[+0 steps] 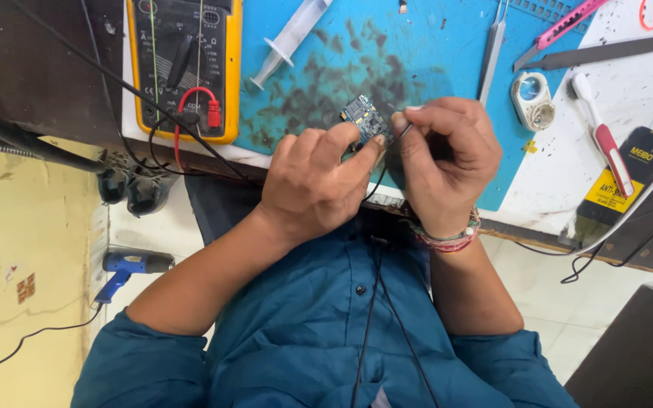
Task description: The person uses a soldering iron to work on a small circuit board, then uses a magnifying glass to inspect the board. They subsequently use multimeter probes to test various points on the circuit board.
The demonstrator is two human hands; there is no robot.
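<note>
Left hand [315, 181], fingers curled, thumb and forefinger pinching the lower edge of a small blue circuit board [364, 117] held just above the near edge of the worktop [629, 98]. Right hand [444, 155], also curled, fingertips pressed together on a thin dark wire [404, 134] at the board's right side; knuckles of both hands nearly touching. Beaded bracelet [447, 238] around the right wrist. Board tilted, component side up, over a blue work mat [417, 53] stained with dark smudges.

On the mat, beyond the board: clear plastic syringe [289, 38] lying diagonally, metal tweezers [491, 53] upright in the view to the right. Left of the mat, yellow-cased multimeter [183, 64] with red and black leads [198, 106] coiled over its face. Right of the mat, on the white surface: small round white magnifier [532, 100], red-and-white handled tool [602, 140], pink utility knife [564, 26], flat dark metal blade [606, 51], black-and-yellow package [625, 177] at the worktop's edge.

Below the hands: teal buttoned shirt [319, 332] with thin black cords hanging down its front. On the floor to the left: blue-handled hot-air tool [126, 268], pair of dark shoes [134, 185] beneath the worktop.
</note>
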